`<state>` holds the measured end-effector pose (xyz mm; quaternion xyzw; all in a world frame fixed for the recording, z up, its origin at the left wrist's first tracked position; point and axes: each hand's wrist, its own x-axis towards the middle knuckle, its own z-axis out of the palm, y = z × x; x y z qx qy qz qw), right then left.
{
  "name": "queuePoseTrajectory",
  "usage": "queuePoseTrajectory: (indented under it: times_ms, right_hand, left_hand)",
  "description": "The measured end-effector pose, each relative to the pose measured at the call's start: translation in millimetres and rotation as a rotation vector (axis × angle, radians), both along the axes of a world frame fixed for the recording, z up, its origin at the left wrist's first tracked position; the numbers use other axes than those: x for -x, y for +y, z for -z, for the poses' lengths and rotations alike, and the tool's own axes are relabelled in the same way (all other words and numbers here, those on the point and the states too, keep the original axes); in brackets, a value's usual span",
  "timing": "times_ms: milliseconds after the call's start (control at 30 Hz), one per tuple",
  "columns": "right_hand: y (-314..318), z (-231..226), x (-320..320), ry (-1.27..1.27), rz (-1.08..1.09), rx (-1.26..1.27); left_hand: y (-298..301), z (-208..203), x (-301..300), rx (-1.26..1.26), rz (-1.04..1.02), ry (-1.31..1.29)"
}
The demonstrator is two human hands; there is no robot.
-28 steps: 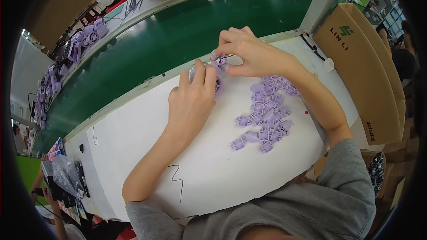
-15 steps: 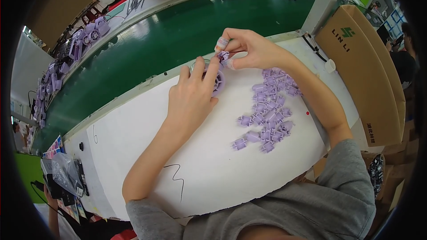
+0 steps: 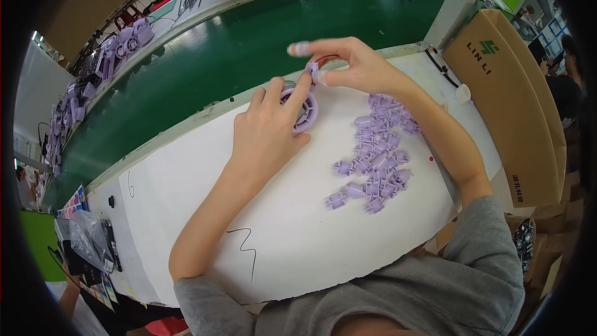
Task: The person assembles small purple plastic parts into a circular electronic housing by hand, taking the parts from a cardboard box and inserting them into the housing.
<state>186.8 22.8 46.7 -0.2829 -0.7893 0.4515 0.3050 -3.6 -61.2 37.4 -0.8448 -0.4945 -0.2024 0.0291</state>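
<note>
The left hand (image 3: 267,119) has its grip clamped on a round, spoked lilac plastic housing (image 3: 313,114) near the far edge of the white paper-covered counter (image 3: 311,236), open room to its left. Fingers hide part of it; whether the right hand (image 3: 360,67) pinches the small lilac plastic piece (image 3: 313,68), I can't tell.

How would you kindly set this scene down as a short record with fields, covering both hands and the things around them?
Left hand: fingers spread over a round purple part, index fingertip at a small purple piece
Right hand: thumb beside that small piece, index finger extended; firmness of grip unclear
Wire: thin dark wire at the right hand
Loose pieces: scattered purple pile on a white sheet
Beyond the sheet: green surface
Right side: cardboard box
Left side: clear plastic bag
</note>
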Motion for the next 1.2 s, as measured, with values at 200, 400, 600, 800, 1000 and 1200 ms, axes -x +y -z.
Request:
queuePoseTrajectory:
  times_ms: [200,400,600,800,1000,1200]
  right_hand:
    - [3.7,5.7,-3.3,0.164,0.036,0.33]
    - [-0.8,5.8,3.4,0.189,0.07,0.256]
    - [-9.6,-5.7,8.6,-0.146,0.137,-0.053]
    - [-8.2,-8.9,2.5,-0.065,0.098,0.109]
    - [-7.1,-9.5,2.6,-0.068,0.059,0.08]
    - [-4.4,-10.1,-1.6,-0.094,0.024,0.078]
  left_hand:
    - [1.6,-1.0,1.5,0.006,0.016,-0.022]
    - [4.6,2.9,2.9,0.032,0.035,-0.057]
    - [-2.1,6.2,-4.4,0.033,0.001,-0.094]
    - [-6.2,8.8,-8.7,-0.026,-0.013,-0.066]
    - [-6.2,10.1,-9.2,-0.036,-0.034,-0.063]
    - [-5.2,12.5,-8.1,-0.051,-0.025,-0.058]
